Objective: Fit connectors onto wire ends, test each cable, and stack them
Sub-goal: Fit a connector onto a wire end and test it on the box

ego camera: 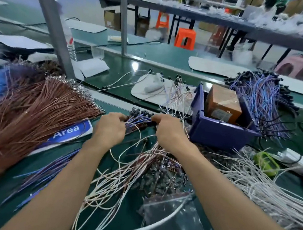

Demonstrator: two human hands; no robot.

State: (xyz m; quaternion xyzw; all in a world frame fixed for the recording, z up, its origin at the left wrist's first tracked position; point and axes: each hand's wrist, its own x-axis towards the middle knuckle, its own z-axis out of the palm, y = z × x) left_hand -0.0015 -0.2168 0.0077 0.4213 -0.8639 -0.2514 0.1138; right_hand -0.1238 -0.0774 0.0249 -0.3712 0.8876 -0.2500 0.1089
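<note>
Holding one small bundle of blue and purple cables [136, 121] between both hands, we have the left grip [110, 129] curled round its wire end and the right grip [168, 130] pinching it at the end with the black connectors [141, 112]. The bundle lies low over the middle of the green surface [60, 163], just left of a blue bin [218, 130]. We cannot tell whether it touches the surface.

A brown box [222, 102] sits tilted inside the bin. Between our forearms, toward the near edge, pink and white wires [121, 173] spread in loose loops. A heap of dark small parts [161, 174] lies beside them, just above a clear plastic bag [173, 217].

Along the left edge a thick sheaf of brown wires [40, 106] fans out, its bare ends pointing to the far side. It partly covers a blue label [69, 130] reading "Area". Thin blue wires [45, 174] lie below that label.

Toward the right edge we see a broad spread of white wires [263, 188] and a green object [266, 163], too blurred to name. Beyond the bin, near the far right corner, a pile of purple cables with black ends [258, 96] is heaped up. A white pad [149, 92] with a few loose cables on it lies left of the bin's far side.
</note>
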